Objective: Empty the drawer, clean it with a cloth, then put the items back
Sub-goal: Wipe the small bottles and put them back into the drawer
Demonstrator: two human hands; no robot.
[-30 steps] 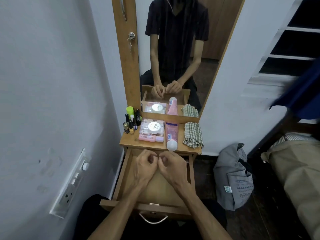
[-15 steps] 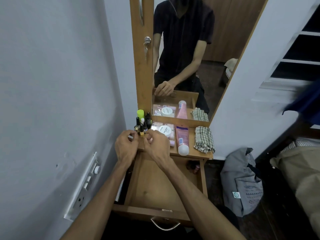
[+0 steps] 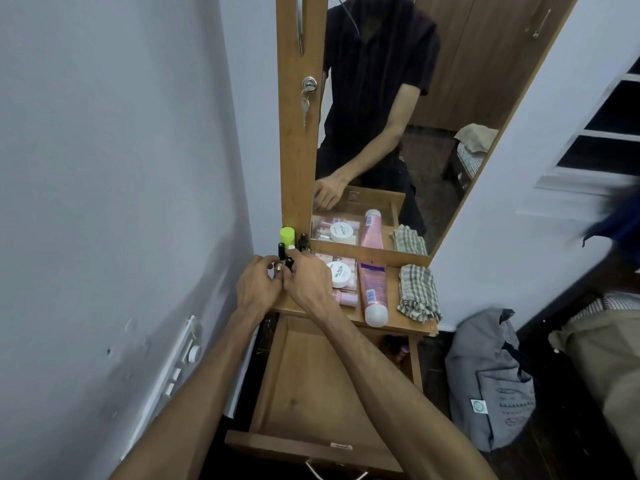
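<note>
The wooden drawer [image 3: 308, 393] stands pulled out and bare inside. On the shelf [image 3: 391, 317] above it, my left hand [image 3: 258, 287] and my right hand [image 3: 308, 280] close together around small dark bottles [image 3: 287, 261] at the shelf's left end. A lime-green capped bottle [image 3: 287, 235] and other small bottles stand just behind. To the right lie a clear box [image 3: 348, 287] with a white jar [image 3: 340, 274] on top, a pink tube [image 3: 372, 289] and a checked cloth [image 3: 418, 293].
A mirror [image 3: 398, 116] rises behind the shelf and reflects the person. A wall with a switch plate [image 3: 173, 372] is close on the left. A grey bag [image 3: 491, 379] sits on the floor at the right, beside a bed edge [image 3: 606, 355].
Both hands have moved up from over the drawer to the small bottles at the shelf's left end. The camera has shifted closer and left.
</note>
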